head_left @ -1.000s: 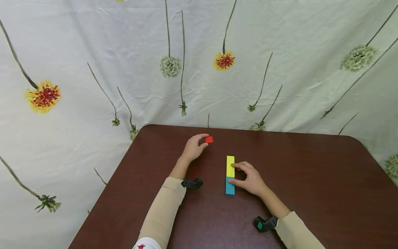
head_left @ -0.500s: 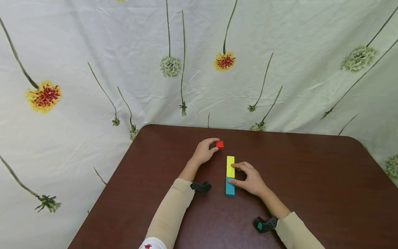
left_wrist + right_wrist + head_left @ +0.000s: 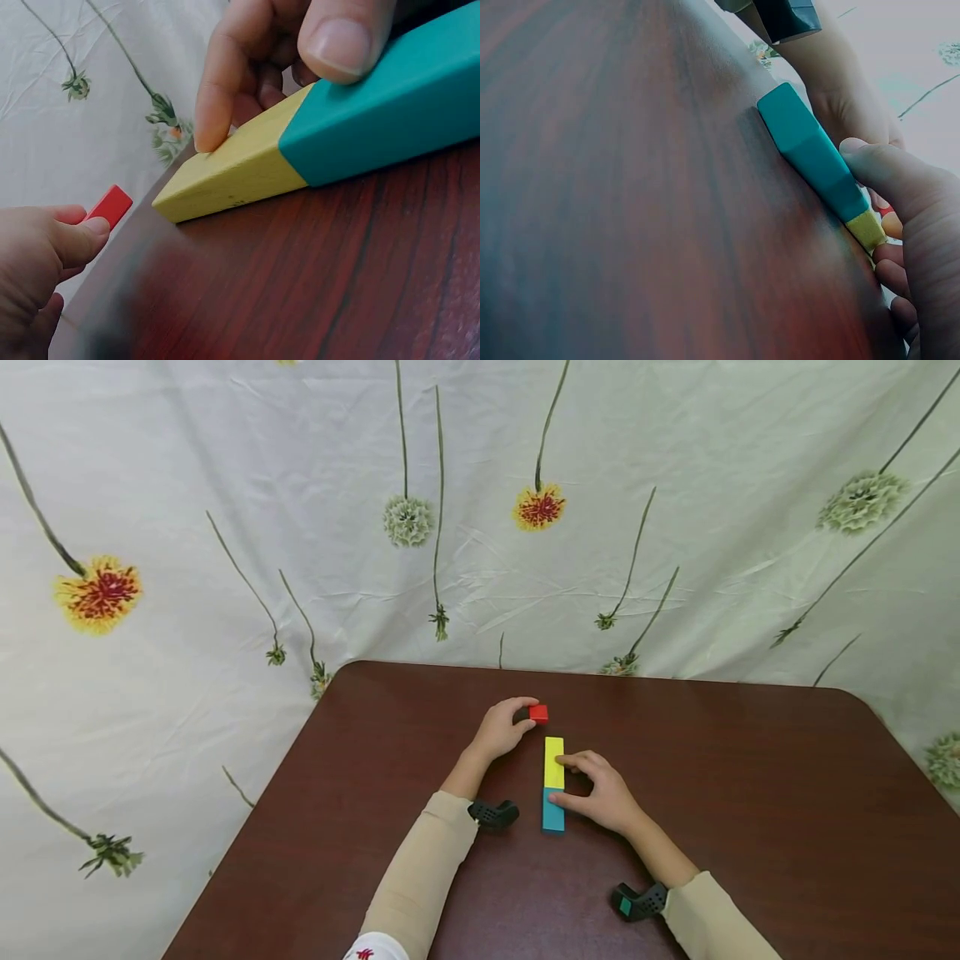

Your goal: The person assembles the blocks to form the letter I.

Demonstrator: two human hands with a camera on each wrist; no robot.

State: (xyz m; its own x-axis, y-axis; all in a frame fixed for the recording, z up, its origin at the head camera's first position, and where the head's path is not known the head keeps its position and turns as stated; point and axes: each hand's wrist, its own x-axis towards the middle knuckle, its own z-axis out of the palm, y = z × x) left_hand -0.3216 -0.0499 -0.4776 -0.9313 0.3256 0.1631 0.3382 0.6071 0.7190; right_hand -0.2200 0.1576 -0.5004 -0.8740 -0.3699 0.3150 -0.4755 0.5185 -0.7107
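My left hand pinches a small red block between thumb and fingers, beyond the far end of two blocks laid end to end. In the left wrist view the red block tilts up from the fingertips. Of those two, the yellow block is farther from me and the teal block nearer, their ends meeting. My right hand lies to their right, thumb and forefinger spread apart. Its thumb rests on the teal block, while its forefinger touches the yellow block.
The blocks stand on a dark reddish-brown table with rounded far corners. Behind its far edge hangs a white cloth printed with flowers. A black wrist device sits at each wrist, the left one close beside the teal block.
My left hand has carried the red block right and a little toward me, to just beyond the yellow block's far end. My right hand and the two joined blocks have stayed in place.
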